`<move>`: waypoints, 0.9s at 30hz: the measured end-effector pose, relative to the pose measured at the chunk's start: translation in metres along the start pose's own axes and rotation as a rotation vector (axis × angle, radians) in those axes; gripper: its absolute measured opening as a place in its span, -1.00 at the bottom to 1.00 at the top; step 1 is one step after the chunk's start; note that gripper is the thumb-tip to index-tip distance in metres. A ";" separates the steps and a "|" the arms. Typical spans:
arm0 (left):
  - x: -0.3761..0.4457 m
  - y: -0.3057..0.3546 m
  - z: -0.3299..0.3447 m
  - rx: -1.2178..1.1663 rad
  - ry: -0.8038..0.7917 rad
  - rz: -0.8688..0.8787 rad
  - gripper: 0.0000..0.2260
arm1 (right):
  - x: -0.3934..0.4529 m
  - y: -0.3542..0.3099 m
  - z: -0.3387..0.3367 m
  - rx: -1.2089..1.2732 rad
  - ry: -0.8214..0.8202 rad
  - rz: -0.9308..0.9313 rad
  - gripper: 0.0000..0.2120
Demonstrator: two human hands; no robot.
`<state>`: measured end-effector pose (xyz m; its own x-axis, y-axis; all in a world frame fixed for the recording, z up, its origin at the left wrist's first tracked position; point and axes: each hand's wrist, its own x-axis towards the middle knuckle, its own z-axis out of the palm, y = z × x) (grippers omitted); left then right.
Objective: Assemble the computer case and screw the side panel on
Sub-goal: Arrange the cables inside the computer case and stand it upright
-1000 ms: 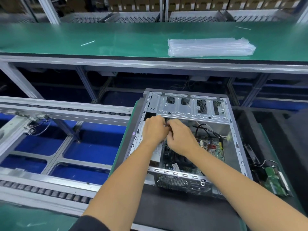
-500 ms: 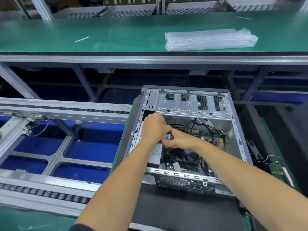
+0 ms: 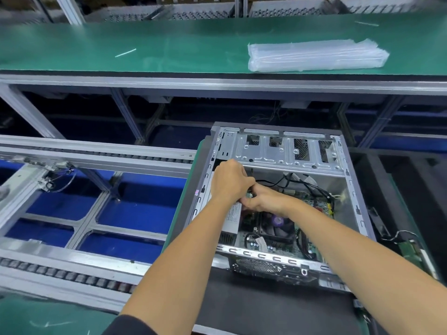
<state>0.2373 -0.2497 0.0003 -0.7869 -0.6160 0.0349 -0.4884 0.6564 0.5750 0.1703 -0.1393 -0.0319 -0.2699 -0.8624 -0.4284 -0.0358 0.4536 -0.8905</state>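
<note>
Black cables [image 3: 312, 187] and the drive cage [image 3: 285, 153] crowd the case's [image 3: 358, 209] far end; its right wall side lies open.

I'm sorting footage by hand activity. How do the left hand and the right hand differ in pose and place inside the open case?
The left hand sits farther in, by the drive bracket, knuckles up and fingers curled under; the right hand lies nearer and lower, above the fan. The left forearm comes in over the case's near rail; the right crosses the motherboard from the right. Both meet at the black cables; what each grips is hidden.
</note>
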 end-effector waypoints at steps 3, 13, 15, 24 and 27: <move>0.001 -0.001 0.001 -0.002 -0.002 0.028 -0.84 | 0.002 -0.001 -0.001 -0.026 0.006 0.016 -0.52; 0.000 -0.009 0.001 0.177 -0.054 0.127 -0.85 | 0.000 -0.003 0.005 -0.052 0.008 -0.095 -0.52; 0.004 -0.015 -0.003 0.167 -0.052 0.112 -0.84 | 0.002 -0.008 0.010 -0.121 0.046 -0.118 -0.52; -0.006 0.000 -0.005 0.300 -0.045 0.291 -0.91 | 0.004 -0.009 0.011 -0.238 0.017 -0.053 -0.82; 0.003 -0.007 -0.019 0.366 -0.286 0.152 -0.76 | 0.004 -0.012 0.011 -0.217 0.013 -0.026 -0.23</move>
<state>0.2450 -0.2641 0.0118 -0.9066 -0.3906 -0.1595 -0.4200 0.8713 0.2538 0.1805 -0.1509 -0.0243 -0.2785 -0.8722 -0.4021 -0.2491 0.4699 -0.8468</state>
